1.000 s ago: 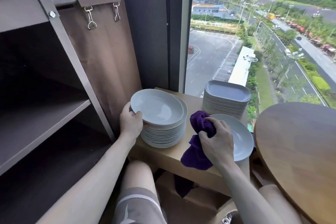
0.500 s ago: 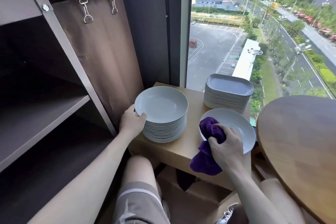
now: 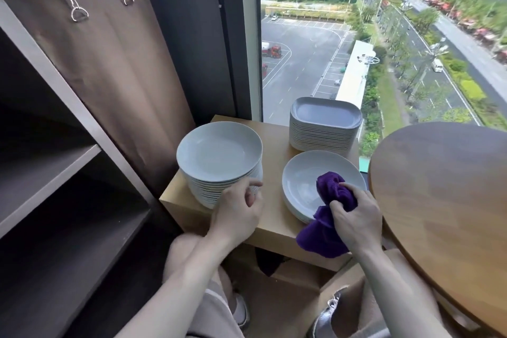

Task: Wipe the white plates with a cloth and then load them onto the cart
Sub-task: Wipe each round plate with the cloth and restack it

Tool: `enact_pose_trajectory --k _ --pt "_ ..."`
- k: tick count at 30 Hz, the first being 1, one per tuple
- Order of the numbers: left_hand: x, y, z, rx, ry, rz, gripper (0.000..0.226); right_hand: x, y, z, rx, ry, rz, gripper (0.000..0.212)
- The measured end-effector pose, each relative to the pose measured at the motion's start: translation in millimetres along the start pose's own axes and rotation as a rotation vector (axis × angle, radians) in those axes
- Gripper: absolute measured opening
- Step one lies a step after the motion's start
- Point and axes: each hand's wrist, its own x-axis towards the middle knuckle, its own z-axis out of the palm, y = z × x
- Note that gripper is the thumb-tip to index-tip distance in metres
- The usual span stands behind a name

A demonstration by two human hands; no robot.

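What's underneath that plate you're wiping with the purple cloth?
More white rims show beneath the plate, so it tops a short stack on the wooden side table. The right hand and purple cloth cover its near edge, so the count is unclear.

Wooden table (image 3: 274, 134): round plate stack (image 3: 219, 156) left, square plate stack (image 3: 325, 123) rear right, short plate pile (image 3: 304, 181) front right

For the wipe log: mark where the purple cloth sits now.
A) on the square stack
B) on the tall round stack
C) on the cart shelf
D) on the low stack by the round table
D: the cloth rests bunched on the low stack, beside the round table.
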Motion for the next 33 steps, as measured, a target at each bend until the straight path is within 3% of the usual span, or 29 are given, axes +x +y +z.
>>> enact_pose_trajectory --k 3,7,10,13,19,23,33 --pt "6.1 -2.5 42.2 0.021 -0.227 -0.084 0.040 15.4 3.2 -7.5 -0.003 0.032 -0.001 0.039" --pt "26.0 -12.2 77.4 0.050 -0.315 -0.162 0.070 32.1 5.8 -9.7 -0.101 -0.033 -0.008 0.049" --pt "35.1 -23.2 92.3 0.016 -0.334 -0.185 0.082 25.6 10.1 -3.0 -0.394 -0.256 -0.033 0.065" --pt "38.5 -35.4 99.9 0.034 -0.387 -0.186 0.088 19.9 13.7 5.4 -0.630 -0.334 -0.081 0.077" --pt "41.8 -51.6 97.0 -0.089 -0.437 -0.173 0.090 26.1 2.8 5.9 -0.687 -0.427 -0.076 0.070" --pt "43.8 -51.5 97.4 -0.269 -0.464 -0.160 0.093 20.3 -4.3 11.6 -0.760 -0.449 -0.172 0.059" --pt "40.4 -53.5 112.7 -0.317 -0.421 -0.110 0.090 34.8 -2.4 31.8 -0.496 -0.603 -0.374 0.052"
